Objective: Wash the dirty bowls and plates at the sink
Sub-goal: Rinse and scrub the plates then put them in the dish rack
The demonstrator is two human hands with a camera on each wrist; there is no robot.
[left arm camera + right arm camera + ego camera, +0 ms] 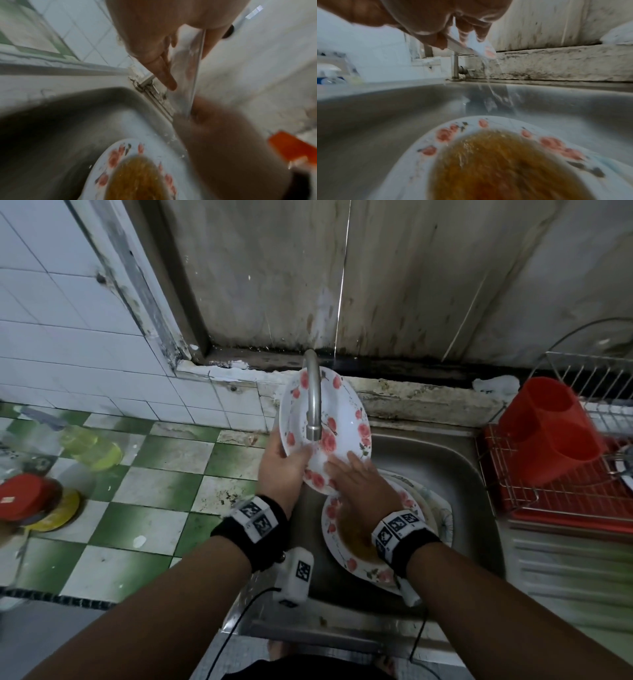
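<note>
My left hand [281, 470] grips the tilted floral plate [337, 419] by its rim under the tap [313, 402] while my right hand [356, 481] rubs it with fingers spread flat, and I judge wet fingers could let it slip onto the dirty plate [346, 542] in the sink [455, 474], chipping both.

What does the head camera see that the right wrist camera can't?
Only the head view shows the red cutlery holder in the dish rack, the green checked counter, and the left hand holding the flowered plate by its edge. Only the right wrist view shows water running off that plate into the sink. Both show the dirty plate with brown sauce and the tap.
</note>
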